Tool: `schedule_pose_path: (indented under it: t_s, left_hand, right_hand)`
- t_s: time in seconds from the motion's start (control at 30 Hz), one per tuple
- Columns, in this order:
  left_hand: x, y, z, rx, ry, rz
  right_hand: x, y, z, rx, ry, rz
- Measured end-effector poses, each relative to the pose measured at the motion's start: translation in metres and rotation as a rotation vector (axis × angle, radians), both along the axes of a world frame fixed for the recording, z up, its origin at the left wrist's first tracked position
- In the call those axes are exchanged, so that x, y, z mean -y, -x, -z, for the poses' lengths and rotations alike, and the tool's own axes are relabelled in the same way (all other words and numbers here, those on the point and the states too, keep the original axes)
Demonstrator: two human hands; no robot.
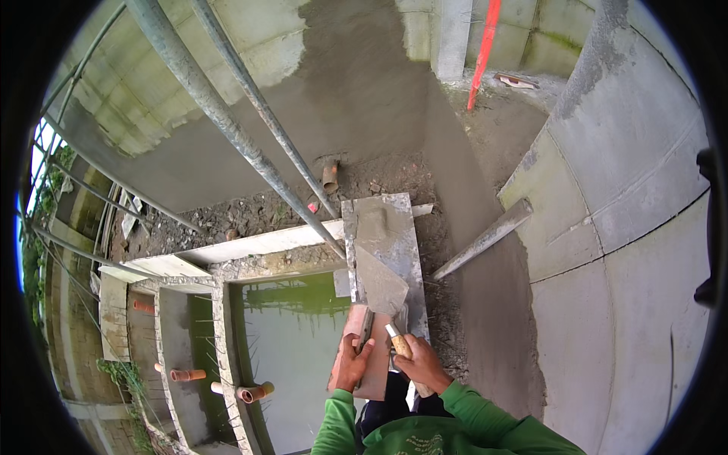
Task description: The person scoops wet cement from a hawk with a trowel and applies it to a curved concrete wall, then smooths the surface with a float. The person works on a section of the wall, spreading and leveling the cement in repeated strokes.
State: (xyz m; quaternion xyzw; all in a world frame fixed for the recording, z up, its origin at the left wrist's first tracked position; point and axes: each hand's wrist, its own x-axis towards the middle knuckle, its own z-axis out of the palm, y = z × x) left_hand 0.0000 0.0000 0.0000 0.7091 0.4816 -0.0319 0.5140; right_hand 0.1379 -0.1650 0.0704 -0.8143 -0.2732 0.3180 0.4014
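Note:
My left hand (352,362) is closed round the handle of a reddish-brown plastering float (374,379), which it holds flat in front of my body. In my right hand (425,366) is the pale wooden handle of a trowel (381,282). The trowel's broad grey blade points away from me, over the far end of the float and the near part of a mortar-smeared board (406,250). A mound of wet grey mortar (371,225) lies on the far half of that board. My right fingers hide part of the trowel's handle.
Steel scaffold poles (220,114) slant across the left. Below left, concrete-walled pits hold green water (296,364), with rebar ends and orange pipes (256,392) sticking out. A short pole (485,236) leans at the concrete wall (607,189) on the right. Fresh grey render (356,83) covers the wall ahead.

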Motion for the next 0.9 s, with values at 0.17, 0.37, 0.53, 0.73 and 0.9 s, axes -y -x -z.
schedule_pose_path:
  t_s: [0.17, 0.37, 0.53, 0.73, 0.9]
  left_hand:
    - [-0.065, -0.067, -0.003, 0.316, 0.187, -0.278]
    - [-0.136, -0.132, 0.015, 0.399, 0.218, -0.311]
    - [-0.184, -0.205, 0.073, 0.397, 0.385, -0.474]
    - [-0.247, -0.316, 0.276, 0.324, 0.553, -0.759]
    - [-0.306, -0.412, 0.425, 0.327, 0.457, -0.76]
  right_hand:
    - [-0.004, -0.118, -0.006, -0.068, -0.022, 0.292]
    - [0.002, -0.195, 0.054, -0.052, 0.137, 0.533]
    - [-0.052, -0.259, 0.087, -0.319, 0.228, 0.563]
    - [-0.132, -0.353, 0.312, -0.149, 0.56, 0.317]
    - [-0.191, -0.415, 0.466, -0.064, 0.557, 0.195]
